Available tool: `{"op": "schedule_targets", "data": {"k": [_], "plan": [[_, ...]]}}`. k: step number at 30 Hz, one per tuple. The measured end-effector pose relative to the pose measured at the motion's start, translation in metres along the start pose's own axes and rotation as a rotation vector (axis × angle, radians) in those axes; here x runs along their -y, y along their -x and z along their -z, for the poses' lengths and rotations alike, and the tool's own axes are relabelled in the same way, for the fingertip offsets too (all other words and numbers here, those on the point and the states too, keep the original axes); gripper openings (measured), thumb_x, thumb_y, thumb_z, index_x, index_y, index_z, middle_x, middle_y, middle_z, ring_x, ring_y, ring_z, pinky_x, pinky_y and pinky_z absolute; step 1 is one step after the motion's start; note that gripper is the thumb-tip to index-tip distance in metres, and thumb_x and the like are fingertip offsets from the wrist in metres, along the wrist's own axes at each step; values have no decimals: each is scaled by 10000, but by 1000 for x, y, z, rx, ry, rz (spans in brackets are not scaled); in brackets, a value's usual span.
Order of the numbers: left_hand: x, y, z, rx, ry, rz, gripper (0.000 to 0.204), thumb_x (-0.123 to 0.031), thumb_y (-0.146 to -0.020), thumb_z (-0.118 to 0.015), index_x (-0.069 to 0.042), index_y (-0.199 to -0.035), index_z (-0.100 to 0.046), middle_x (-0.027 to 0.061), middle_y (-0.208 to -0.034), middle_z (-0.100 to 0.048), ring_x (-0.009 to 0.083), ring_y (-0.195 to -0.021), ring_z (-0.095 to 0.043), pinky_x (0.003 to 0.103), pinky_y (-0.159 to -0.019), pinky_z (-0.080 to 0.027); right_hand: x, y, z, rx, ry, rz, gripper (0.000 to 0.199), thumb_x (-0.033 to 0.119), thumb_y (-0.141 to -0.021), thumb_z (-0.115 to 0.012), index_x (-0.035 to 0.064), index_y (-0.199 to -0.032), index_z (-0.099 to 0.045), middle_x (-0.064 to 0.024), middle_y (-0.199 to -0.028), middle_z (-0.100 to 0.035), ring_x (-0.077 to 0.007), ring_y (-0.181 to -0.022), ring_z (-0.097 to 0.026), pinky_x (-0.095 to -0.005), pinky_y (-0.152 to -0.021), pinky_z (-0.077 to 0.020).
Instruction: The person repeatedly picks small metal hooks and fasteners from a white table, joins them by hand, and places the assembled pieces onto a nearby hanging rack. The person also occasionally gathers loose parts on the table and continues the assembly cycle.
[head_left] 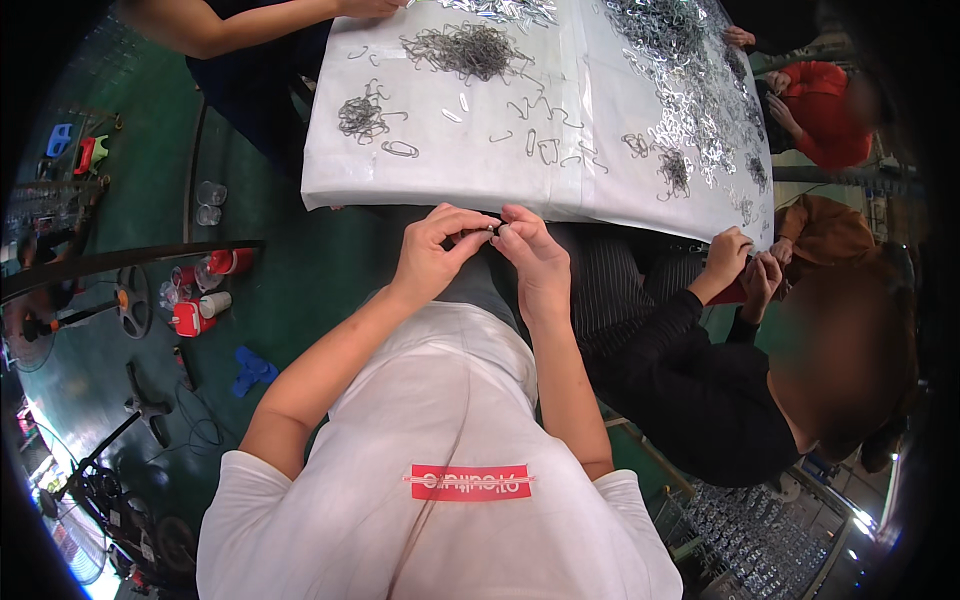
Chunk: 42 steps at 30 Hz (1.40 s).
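My left hand [438, 248] and my right hand [532, 252] meet just below the near edge of the white-covered table [430, 185]. Their fingertips pinch together on a small metal piece [494, 229], mostly covered by the fingers, so its exact kind cannot be made out. Beyond my hands, several bent wire pieces [548, 151] lie scattered on the cover. A small heap of wire hooks [362, 117] sits to the left, and a larger wire heap [475, 50] lies farther back.
Shiny metal pieces [690, 120] spread over the table's right half. A co-worker in black [690, 390] sits close on my right; a person in red [825, 115] is farther right. Another person's arm [270, 28] reaches in at far left. Red containers [190, 318] and a fan [135, 300] stand left.
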<state>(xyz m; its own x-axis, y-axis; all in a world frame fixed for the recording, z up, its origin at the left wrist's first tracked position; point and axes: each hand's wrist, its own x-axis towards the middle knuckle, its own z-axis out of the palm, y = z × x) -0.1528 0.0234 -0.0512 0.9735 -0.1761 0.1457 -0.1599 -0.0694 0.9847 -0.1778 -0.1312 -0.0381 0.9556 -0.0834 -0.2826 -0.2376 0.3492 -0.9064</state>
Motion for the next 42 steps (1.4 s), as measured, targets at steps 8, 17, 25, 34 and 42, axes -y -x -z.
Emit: {"op": "schedule_targets", "data": {"k": [8,17,25,34,42], "plan": [[-3,-5,-10,-44,-12,-28,213,30,-790,-683,-48,-986,-714,56,-913,-702,141,-777,-594,246,-627,-486,-4,-5,-9,-137,110,170,85,76,-873,-670,7,-921,-653,-94,-1238,-485,-148,-1088,-508,-274,-906,-427],[39,-34,8,-65,-257,-126,305,-13,-763,-708,-67,-1060,-661,95,-1011,-650,268,-930,-602,338,-757,-504,-11,-7,-7,-136,120,365,86,-48,-834,-652,23,-881,-635,-78,-1156,-460,-130,-976,-525,-262,-861,-440],[126,-162,44,42,-830,-206,175,-136,-796,-684,-83,-963,-683,93,-922,-637,295,-931,-563,383,-840,-459,-19,-13,6,-106,133,351,105,-37,-813,-682,43,-873,-648,-77,-1121,-485,-148,-948,-533,-273,-845,-446],[104,-144,28,138,-643,18,155,-123,-803,-691,-57,-943,-674,73,-875,-661,222,-855,-608,340,-772,-485,-24,-22,7,-133,252,397,71,-2,-809,-689,23,-869,-662,-76,-1060,-510,-159,-928,-543,-270,-812,-455],[6,-76,4,116,190,450,149,-87,-844,-692,-2,-962,-662,43,-870,-675,83,-817,-622,214,-737,-494,-20,-22,0,-156,466,425,73,63,-818,-695,42,-872,-652,-58,-1025,-514,-174,-971,-509,-287,-866,-410]]}}
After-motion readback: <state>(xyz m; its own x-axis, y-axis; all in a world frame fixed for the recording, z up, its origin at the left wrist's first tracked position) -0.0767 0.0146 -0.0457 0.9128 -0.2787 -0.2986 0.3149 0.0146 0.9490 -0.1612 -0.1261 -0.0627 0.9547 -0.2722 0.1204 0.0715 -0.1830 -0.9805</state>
